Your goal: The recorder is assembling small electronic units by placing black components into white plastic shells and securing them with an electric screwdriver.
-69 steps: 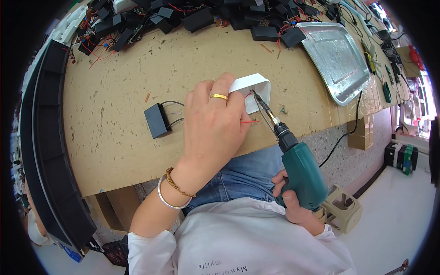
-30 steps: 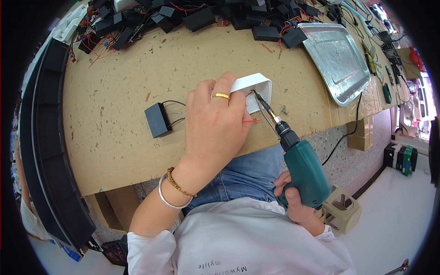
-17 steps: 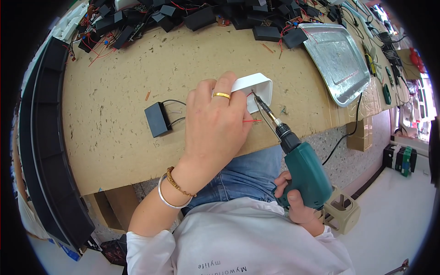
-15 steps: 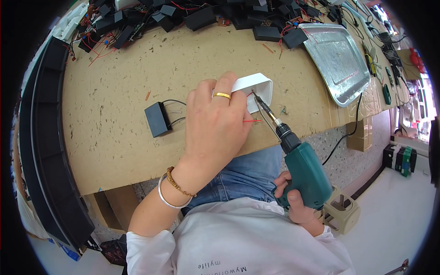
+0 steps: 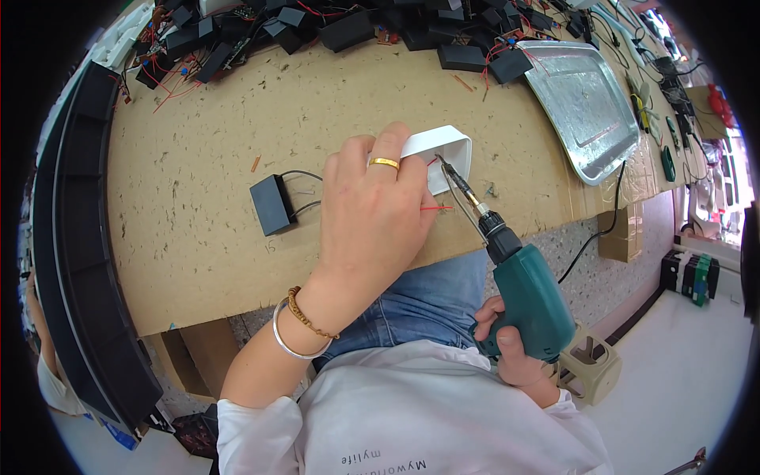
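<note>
Left hand (image 5: pixel 370 202) grips white casing (image 5: pixel 437 139) near front edge of counter (image 5: pixel 202 261) — right hand (image 5: pixel 518 366) clasps green soldering gun (image 5: pixel 535 297).

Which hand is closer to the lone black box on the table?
Left: the left hand is just right of the black box; the right hand, holding the green tool, is farther, lower right.

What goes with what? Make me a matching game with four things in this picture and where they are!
Things:
1. green soldering gun
2. white case
3. metal tray
4. small black box

Places:
A. on the right side of the table
B. in the right hand
C. on the table, left of the left hand
D. held by the left hand

Pairs: 1-B, 2-D, 3-A, 4-C
</note>
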